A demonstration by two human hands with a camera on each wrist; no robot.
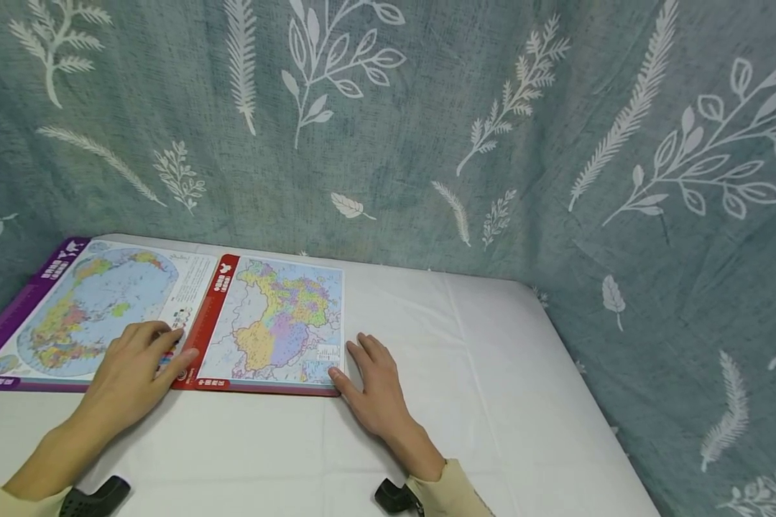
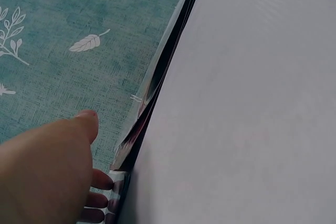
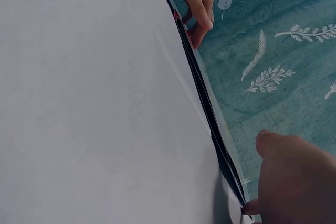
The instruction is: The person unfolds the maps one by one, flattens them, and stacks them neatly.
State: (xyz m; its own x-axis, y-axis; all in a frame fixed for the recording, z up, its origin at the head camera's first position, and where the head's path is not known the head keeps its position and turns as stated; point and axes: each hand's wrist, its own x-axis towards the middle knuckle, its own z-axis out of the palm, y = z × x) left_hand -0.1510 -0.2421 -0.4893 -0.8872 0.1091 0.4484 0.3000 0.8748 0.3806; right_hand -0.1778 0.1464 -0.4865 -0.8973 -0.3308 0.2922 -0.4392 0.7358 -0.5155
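Observation:
Two printed maps lie side by side on a white-covered table [image 1: 491,402]. The world map [image 1: 149,276] has a purple border; the red-bordered China map [image 1: 284,309] is to its right. My left hand [image 1: 126,366] rests where they meet, fingers bent over the world map's lower right part and thumb on the red strip. At the China map's lower right corner is my right hand [image 1: 378,388], thumb on the corner and fingers along the right edge. From low down, both wrist views show thin dark sheet edges beside the left hand [image 2: 47,171] and the right hand [image 3: 299,177].
Behind the table and along its right side hangs a green-grey curtain [image 1: 394,165] with white leaf prints. White tabletop stretches right of the maps and in front of them. Black devices [image 1: 100,497] sit at both wrists, by the cream sleeves [image 1: 449,492].

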